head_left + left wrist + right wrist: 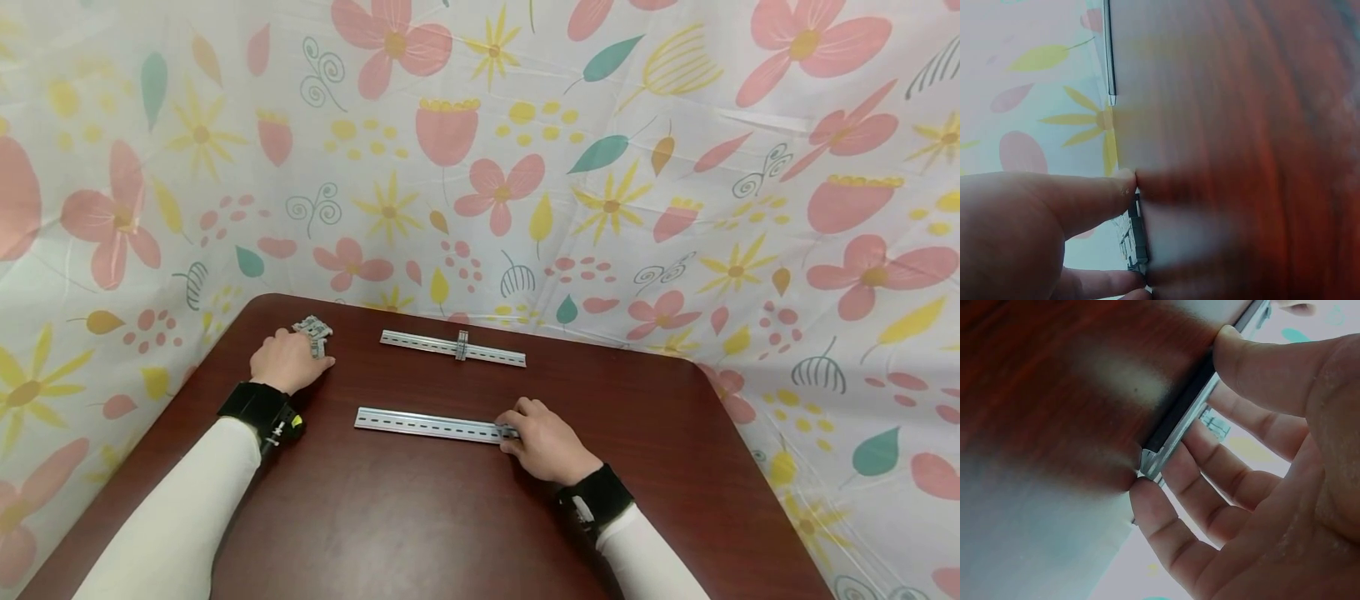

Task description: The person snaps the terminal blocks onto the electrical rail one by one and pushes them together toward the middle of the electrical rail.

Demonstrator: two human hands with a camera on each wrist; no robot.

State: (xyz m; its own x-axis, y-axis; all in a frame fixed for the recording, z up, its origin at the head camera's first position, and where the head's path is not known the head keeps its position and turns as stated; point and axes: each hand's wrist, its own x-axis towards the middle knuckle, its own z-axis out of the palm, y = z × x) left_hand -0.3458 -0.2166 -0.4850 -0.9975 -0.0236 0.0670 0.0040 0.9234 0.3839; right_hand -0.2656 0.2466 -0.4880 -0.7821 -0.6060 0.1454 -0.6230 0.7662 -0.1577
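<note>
Grey terminal-block pieces (312, 326), too covered to count, lie at the far left of the bench (427, 525); over them is the left hand (287, 361), its grip wide, thumb and fingers spread around them. Rightward come two slotted metal rails: the near rail (423, 423) and the far rail (420, 340), long axes roughly left to right, right ends slanting nearer the person. One small clip-on block (462, 345) straddles the far one. The right hand (550, 439) holds the near rail's right end between thumb and fingers.
</note>
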